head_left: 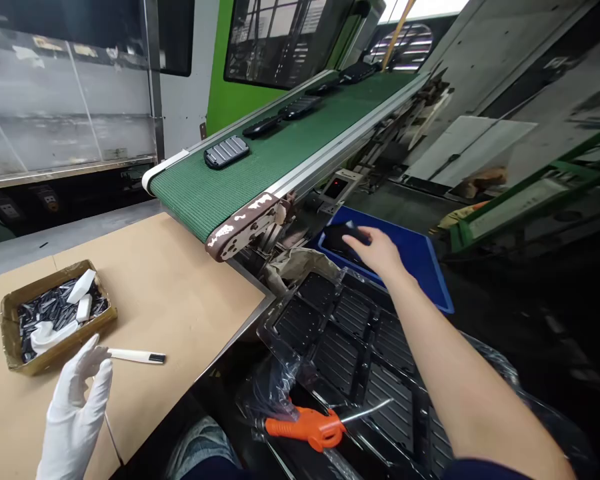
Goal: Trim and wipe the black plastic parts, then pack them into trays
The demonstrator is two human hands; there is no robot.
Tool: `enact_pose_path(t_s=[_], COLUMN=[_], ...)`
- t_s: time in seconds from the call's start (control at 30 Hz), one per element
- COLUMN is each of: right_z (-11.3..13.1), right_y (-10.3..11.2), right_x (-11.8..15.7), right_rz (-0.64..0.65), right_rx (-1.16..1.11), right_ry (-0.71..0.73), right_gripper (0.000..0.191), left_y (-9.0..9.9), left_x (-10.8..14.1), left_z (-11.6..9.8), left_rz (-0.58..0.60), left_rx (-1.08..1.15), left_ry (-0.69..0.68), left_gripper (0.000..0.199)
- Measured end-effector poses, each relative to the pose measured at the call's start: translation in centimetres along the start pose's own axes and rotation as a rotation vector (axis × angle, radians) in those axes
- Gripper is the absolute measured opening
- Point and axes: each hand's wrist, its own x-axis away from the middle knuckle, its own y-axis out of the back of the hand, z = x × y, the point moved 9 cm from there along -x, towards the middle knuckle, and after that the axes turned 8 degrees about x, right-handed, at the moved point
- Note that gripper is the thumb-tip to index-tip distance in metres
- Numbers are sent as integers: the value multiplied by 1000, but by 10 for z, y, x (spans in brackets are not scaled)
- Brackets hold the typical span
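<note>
My left hand [77,407], in a white glove, hovers over the cardboard-covered table with its thumb and fingers curved apart and nothing visible between them. Just past its fingertips lies a white pen-like tool [137,356] with a dark end. My right hand [377,252], bare, reaches out over a blue bin [433,277] and pinches a black plastic part [347,239]. Part of that piece blends with dark items behind it. Below the right forearm, a black tray [325,320] holds several ribbed black parts, with an orange air gun [307,427] lying across it.
A green conveyor belt [280,153] slopes down to the table, carrying several black parts, the nearest a ribbed one [227,152]. On the table [180,287] stands a small cardboard box [107,319] of black scraps and white pieces. Clear plastic film [275,387] surrounds the tray.
</note>
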Motion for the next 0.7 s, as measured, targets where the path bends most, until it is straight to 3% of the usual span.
enact_pose_path(t_s=[0.07, 0.13, 0.2, 0.33, 0.47, 0.57, 0.7], right_z=[2, 30, 81, 210, 315, 357, 374], right_y=[-14, -23, -29, -44, -90, -125, -151], right_x=[-14, -24, -31, -31, -21, -17, -21], right_rz=[15, -8, -41, -89, -11, 65, 65], right_rx=[15, -7, -53, -58, 193, 242, 271], right_ry=[-27, 22, 148, 465, 678, 683, 593], right_gripper=[27, 35, 41, 35, 37, 53, 74], left_y=[7, 16, 26, 36, 45, 53, 66], left_x=[1, 3, 6, 15, 25, 33, 47], left_z=[3, 9, 13, 19, 34, 46, 50], left_rz=[-32, -71, -122, -191, -253, -309, -445], left_rx=[0, -20, -28, 11, 36, 73, 82], left_ry=[48, 116, 177, 250, 342, 393, 398], left_gripper=[65, 67, 68, 69, 73, 76, 68])
